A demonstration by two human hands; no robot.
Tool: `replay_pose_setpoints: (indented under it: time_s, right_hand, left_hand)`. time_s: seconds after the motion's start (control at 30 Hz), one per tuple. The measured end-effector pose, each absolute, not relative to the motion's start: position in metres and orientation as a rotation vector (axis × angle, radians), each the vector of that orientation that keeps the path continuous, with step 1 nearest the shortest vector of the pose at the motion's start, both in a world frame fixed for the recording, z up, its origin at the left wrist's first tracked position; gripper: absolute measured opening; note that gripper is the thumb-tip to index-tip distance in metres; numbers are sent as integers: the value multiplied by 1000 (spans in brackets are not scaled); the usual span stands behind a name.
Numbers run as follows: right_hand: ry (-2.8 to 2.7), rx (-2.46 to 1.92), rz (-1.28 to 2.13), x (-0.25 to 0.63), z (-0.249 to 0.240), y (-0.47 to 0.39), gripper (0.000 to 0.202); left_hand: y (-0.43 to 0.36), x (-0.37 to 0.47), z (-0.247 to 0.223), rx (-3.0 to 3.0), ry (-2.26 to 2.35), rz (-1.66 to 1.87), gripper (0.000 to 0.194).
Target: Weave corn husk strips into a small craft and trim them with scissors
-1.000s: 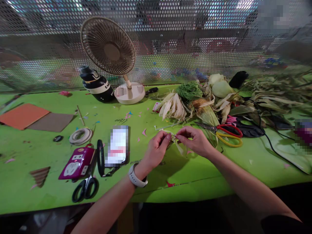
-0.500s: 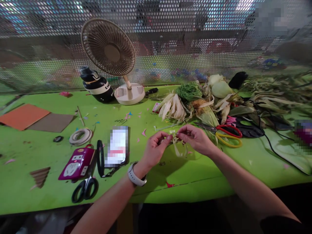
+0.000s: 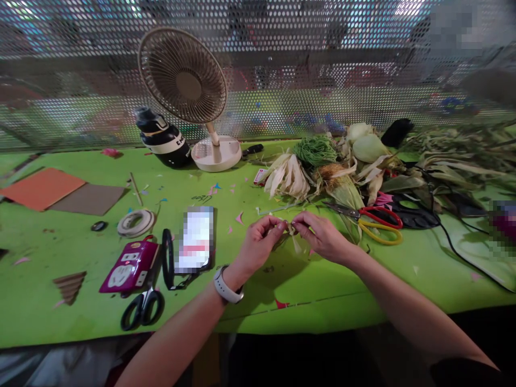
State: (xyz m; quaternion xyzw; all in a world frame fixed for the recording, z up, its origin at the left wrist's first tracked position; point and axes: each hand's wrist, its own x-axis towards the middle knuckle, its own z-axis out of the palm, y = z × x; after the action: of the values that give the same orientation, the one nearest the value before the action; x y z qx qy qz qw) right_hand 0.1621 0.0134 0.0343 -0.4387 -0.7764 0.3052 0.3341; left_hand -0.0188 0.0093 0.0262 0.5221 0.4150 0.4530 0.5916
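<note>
Between my two hands, a thin pale strip of what looks like corn husk (image 3: 296,244) hangs over the green table. My left hand (image 3: 262,240), with a white band on the wrist, pinches it from the left. From the right, my right hand (image 3: 320,235) pinches it, fingertips close to those of the left. The part between the fingers is mostly hidden. Just behind and to the right lie scissors with red and yellow handles (image 3: 381,224), beside a heap of dry corn husks (image 3: 288,177) and a bundle of green strands (image 3: 316,150).
A phone (image 3: 195,236), a purple power strip (image 3: 129,266), black scissors (image 3: 143,309) and a tape roll (image 3: 136,223) lie left. A fan (image 3: 215,156) and black bottle (image 3: 167,145) stand behind, before a perforated metal panel (image 3: 282,102). A cable (image 3: 455,252) runs at right.
My fingertips have drawn closer together around the husk strip. Its loops and tails, spread out before, now show as one narrower hanging piece. The view has shifted slightly.
</note>
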Motion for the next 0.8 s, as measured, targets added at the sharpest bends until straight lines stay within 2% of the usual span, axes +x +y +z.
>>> replay_pose_setpoints:
  time_s: [0.2, 0.37, 0.57, 0.8]
  right_hand:
    - [-1675, -987, 1336, 167, 45, 10, 20]
    - [-1650, -1044, 1189, 172, 51, 14, 17]
    - [-1917, -1100, 1022, 165, 45, 12, 14]
    - [-1851, -1047, 1148, 161, 37, 12, 16]
  left_hand:
    - [10, -21, 32, 1175, 909, 1077, 30]
    - [9, -20, 31, 1216, 924, 1101, 30]
    - [9, -19, 27, 1296, 951, 1089, 31]
    - [9, -20, 25, 1306, 989, 1099, 28]
